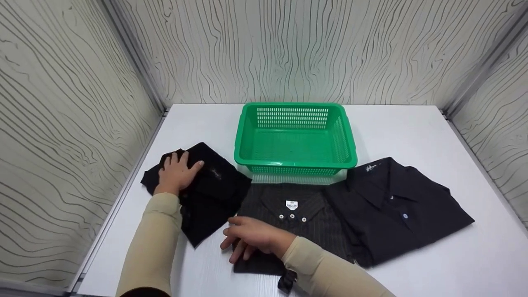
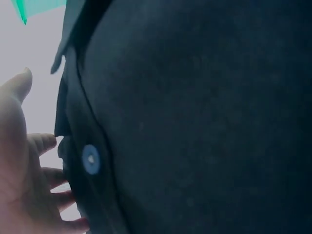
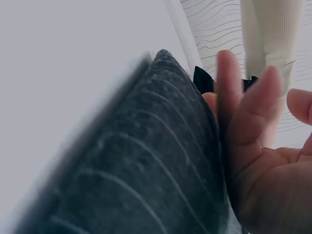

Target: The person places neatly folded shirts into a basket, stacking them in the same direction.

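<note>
At the left of the table in the head view lies a folded black garment (image 1: 214, 194), its shape uneven. My left hand (image 1: 176, 173) rests on its far left part with the fingers spread. In the left wrist view, dark cloth with a blue button (image 2: 91, 159) fills most of the picture beside that hand. A dark pinstriped shirt (image 1: 317, 231) lies folded in the middle, collar away from me, with a white label and small pale buttons. Over its left edge hovers my right hand (image 1: 255, 237), fingers loosely bent, holding nothing. The right wrist view shows the striped cloth (image 3: 141, 161) close by.
A green plastic basket (image 1: 295, 163) with nothing in it stands at the back middle of the white table (image 1: 392, 128). On the right a folded navy shirt (image 1: 396, 222) overlaps the striped one. Patterned panels (image 1: 288, 49) enclose the back and sides.
</note>
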### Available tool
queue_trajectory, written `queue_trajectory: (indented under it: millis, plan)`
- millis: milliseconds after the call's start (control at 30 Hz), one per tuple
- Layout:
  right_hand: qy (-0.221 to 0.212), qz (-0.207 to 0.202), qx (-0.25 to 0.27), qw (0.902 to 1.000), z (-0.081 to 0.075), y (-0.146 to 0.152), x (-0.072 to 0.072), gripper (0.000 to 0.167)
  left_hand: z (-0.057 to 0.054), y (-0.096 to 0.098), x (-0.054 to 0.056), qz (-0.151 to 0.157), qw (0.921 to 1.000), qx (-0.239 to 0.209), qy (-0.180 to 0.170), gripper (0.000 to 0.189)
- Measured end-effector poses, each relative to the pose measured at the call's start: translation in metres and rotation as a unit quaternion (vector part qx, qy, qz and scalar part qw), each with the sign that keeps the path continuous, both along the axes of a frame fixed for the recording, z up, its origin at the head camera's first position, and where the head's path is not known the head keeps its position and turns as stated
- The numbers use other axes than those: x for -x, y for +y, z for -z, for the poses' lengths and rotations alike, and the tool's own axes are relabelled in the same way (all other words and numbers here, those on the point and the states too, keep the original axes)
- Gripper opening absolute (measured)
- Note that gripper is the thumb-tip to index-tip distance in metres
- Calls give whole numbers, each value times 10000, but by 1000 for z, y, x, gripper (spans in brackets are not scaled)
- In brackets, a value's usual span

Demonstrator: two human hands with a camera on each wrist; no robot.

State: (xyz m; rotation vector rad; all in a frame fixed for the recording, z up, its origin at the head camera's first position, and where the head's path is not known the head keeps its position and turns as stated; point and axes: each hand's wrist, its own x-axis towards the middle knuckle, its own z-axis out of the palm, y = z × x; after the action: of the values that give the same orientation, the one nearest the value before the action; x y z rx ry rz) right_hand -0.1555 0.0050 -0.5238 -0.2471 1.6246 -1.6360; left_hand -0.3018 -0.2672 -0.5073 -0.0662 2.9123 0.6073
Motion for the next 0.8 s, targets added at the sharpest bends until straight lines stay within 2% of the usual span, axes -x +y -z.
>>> queue_trajectory:
  millis: [167, 267, 467, 633, 800]
  plan:
    - [-392, 289, 225, 9986, 6, -2, 0, 85, 4, -10, 1, -139, 9991, -352, -193, 88]
    - [-609, 412, 492, 9961, 8, -3, 2, 86, 4, -16, 5, -271, 9980, -525, -216, 78]
    - [-886, 720, 941, 9890, 11, -10, 7, 79, 4, -27, 16, -428, 9977, -461, -258, 63]
    - [-1100, 1000, 1247, 9810, 11, -20, 6, 81, 11, -29, 18, -516, 9980, -251, -280, 73]
    - [-1229, 1515, 1522, 9689, 7, -22, -1, 80, 14, -28, 20, -799, 9953, -477, -256, 91]
